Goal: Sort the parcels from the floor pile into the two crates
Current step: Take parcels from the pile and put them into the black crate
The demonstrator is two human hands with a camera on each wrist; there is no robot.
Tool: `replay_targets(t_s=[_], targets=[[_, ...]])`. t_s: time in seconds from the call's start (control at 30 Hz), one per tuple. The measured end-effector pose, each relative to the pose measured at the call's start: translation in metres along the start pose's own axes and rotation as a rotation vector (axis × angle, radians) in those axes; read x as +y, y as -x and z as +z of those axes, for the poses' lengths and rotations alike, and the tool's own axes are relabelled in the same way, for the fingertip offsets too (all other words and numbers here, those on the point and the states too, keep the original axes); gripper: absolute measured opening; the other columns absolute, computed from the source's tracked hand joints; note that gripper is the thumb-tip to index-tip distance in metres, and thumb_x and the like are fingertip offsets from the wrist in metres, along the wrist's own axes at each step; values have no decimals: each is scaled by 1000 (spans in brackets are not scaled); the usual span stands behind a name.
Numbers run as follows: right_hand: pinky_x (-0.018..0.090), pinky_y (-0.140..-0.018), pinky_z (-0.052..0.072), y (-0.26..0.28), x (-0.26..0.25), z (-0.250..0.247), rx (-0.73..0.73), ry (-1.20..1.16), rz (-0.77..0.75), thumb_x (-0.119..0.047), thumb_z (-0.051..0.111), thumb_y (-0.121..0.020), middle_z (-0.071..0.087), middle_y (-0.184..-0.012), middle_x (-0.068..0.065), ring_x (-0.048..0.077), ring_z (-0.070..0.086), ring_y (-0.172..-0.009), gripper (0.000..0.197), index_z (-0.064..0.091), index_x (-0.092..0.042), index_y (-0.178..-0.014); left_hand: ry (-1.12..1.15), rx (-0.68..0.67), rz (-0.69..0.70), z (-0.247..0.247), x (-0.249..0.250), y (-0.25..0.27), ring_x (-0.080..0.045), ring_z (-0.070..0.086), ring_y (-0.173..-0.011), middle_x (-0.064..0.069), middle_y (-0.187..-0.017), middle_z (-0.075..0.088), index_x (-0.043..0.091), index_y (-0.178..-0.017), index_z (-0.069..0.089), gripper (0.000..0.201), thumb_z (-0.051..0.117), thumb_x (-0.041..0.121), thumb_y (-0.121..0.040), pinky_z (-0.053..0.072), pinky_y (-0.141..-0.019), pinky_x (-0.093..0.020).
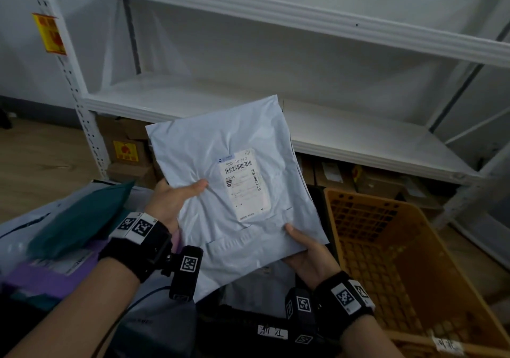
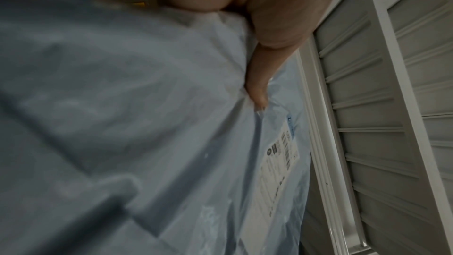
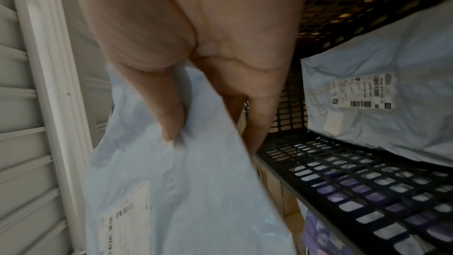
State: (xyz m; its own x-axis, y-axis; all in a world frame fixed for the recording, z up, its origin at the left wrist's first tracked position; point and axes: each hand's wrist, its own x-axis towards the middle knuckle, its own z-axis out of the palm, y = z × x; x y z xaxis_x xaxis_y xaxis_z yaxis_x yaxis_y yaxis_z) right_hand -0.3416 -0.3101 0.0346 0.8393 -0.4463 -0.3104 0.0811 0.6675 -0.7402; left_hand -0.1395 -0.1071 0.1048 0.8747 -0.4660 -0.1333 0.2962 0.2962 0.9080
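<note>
a person holds a pale grey mailer parcel [image 1: 237, 186] up in both hands, its white shipping label [image 1: 244, 185] facing them. the left hand [image 1: 176, 200] grips the parcel's left edge, thumb pressed on the front. the right hand [image 1: 306, 255] pinches the lower right corner, thumb on top and fingers underneath. an orange crate [image 1: 400, 252] sits just to the right, below the parcel. a black crate [image 3: 355, 177], seen from the right wrist, holds another grey parcel [image 3: 382, 104]. at left lies a pile with a teal parcel [image 1: 80, 219] and a purple parcel [image 1: 44, 277]. white shelving [image 1: 276, 109] stands behind.
</note>
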Motion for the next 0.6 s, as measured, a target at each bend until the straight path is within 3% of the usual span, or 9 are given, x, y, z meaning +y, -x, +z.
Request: replay_targets(t_s=[0.07, 0.2, 0.27, 0.37, 0.43, 0.5, 0.6], targets=[[49, -92, 57, -2, -2, -8, 14, 29, -3, -7, 76, -84, 64, -132, 20, 36, 63, -120, 52, 60, -3, -134, -17, 1, -6, 0, -2, -1, -24, 73, -90, -11, -102, 74, 3, -112, 67, 46, 80, 7, -68, 58, -76, -39], [48, -95, 57, -3, -17, -29, 44, 183, -26, -14, 77, -82, 68, -126, 18, 34, 66, -115, 44, 68, -5, -125, -60, 19, 4, 0, -7, -7, -22, 73, -87, -8, -99, 75, 5, -110, 68, 41, 81, 5, -71, 58, -67, -34], [43, -90, 59, -3, -31, -38, 79, 321, -60, -25, 81, -79, 71, -123, 14, 31, 68, -114, 42, 73, -11, -118, -90, 19, 9, -1, -11, -10, -21, 73, -87, -6, -97, 76, 9, -107, 69, 37, 80, 5, -72, 58, -68, -34], [35, -87, 57, -9, -51, -47, 158, 551, -155, -50, 91, -59, 75, -114, 5, 22, 71, -109, 66, 74, -20, -116, -154, -16, -19, 3, -22, -12, -21, 73, -87, -5, -96, 76, 10, -102, 70, 31, 80, 5, -73, 57, -72, -35], [33, -87, 57, -16, -60, -44, 140, 656, -179, -57, 92, -54, 76, -113, 0, 17, 72, -107, 68, 74, -28, -113, -171, -58, -38, 11, -35, -11, -22, 73, -88, -7, -97, 75, 7, -103, 70, 33, 80, 3, -72, 57, -71, -33], [36, -83, 60, -24, -63, -38, 52, 662, -108, -48, 93, -60, 75, -115, 2, 21, 72, -106, 61, 74, -27, -114, -177, -109, -64, 23, -52, -10, -23, 72, -90, -10, -101, 74, 5, -106, 69, 38, 80, 0, -70, 58, -75, -36], [45, -87, 59, -34, -58, -38, -41, 611, -19, -21, 94, -68, 73, -118, 10, 29, 71, -108, 48, 76, -20, -112, -227, -177, -93, 39, -77, -14, -22, 72, -92, -10, -104, 74, 6, -107, 69, 39, 80, 0, -71, 59, -79, -36]])
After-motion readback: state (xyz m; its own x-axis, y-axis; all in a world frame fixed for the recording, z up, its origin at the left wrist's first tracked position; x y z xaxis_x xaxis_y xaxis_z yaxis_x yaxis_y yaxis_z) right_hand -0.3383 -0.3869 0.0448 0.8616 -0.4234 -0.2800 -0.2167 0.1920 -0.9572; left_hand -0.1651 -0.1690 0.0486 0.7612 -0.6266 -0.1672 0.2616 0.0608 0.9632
